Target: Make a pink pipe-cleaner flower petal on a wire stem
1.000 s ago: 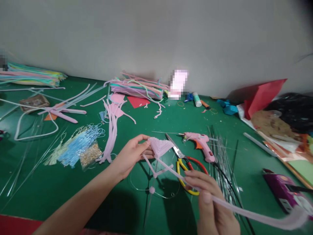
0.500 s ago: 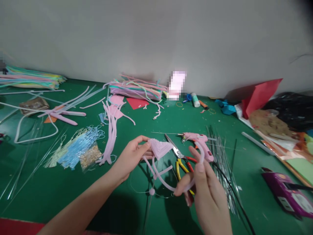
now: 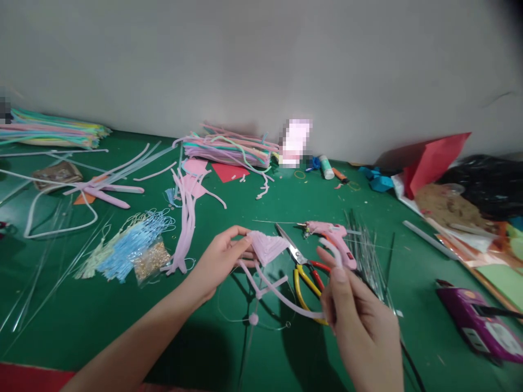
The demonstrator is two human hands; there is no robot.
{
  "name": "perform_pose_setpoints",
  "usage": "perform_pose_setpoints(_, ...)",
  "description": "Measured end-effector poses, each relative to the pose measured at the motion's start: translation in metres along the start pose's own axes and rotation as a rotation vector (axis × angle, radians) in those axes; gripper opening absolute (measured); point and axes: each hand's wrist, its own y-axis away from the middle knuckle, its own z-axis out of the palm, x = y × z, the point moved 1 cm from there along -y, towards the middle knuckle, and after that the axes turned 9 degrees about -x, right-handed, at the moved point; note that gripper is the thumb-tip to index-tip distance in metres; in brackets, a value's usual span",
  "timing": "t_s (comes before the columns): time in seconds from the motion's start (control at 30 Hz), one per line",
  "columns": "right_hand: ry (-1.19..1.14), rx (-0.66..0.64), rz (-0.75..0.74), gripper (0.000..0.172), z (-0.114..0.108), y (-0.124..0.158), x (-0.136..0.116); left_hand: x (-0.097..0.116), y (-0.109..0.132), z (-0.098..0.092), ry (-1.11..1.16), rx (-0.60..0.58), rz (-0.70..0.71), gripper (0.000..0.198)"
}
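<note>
Between thumb and fingers, my left hand (image 3: 223, 258) pinches a small lilac wedge-shaped piece (image 3: 267, 247) made of pipe cleaners laid side by side. A long lilac pipe cleaner (image 3: 288, 300) trails from that piece in a curve to my right hand (image 3: 359, 321). My right fingers are closed on it, and its free end sticks up above them. Below the piece lies a thin wire loop with a small lilac ball (image 3: 254, 319). Scissors with yellow and red handles (image 3: 306, 277) rest on the table just beyond, partly hidden by my right hand.
A pink glue gun (image 3: 329, 231) lies beyond the scissors, beside a bundle of thin wires (image 3: 370, 261). To the left are blue tassels (image 3: 134, 245), a bag of gold beads (image 3: 151, 261) and lilac strips (image 3: 186, 228). A purple device (image 3: 478, 321) sits at right.
My right hand has moved right, drawing the pipe cleaner straighter, and its fingers have closed more tightly together. My left hand and the lilac piece stay in place.
</note>
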Motion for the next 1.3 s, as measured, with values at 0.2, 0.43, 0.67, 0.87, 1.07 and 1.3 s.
perform_pose_setpoints(0.2,0.249,0.053,-0.165,0.047,0.007,0.007,0.003,0.0,-0.001,-0.001,0.011,0.024,0.036,0.021)
perform_pose_setpoints(0.43,0.746,-0.113,-0.441,0.039,0.005,-0.003,0.011,0.0,0.0,0.001,0.016,0.018,0.024,0.024)
perform_pose_setpoints(0.67,0.775,-0.268,-0.354,0.043,0.013,-0.03,0.0,-0.001,0.001,0.001,0.002,-0.04,0.017,0.025)
perform_pose_setpoints(0.87,0.134,-0.317,-0.068,0.061,0.009,-0.049,-0.003,0.001,0.001,0.0,0.036,-0.056,-0.016,0.018)
perform_pose_setpoints(1.07,-0.526,-0.209,0.077,0.05,-0.004,-0.043,0.007,0.003,0.001,0.0,0.16,-0.014,-0.056,0.014)
perform_pose_setpoints(1.3,-0.316,-0.193,-0.082,0.034,0.001,-0.041,0.021,-0.002,-0.001,-0.001,0.232,-0.055,-0.065,0.018)
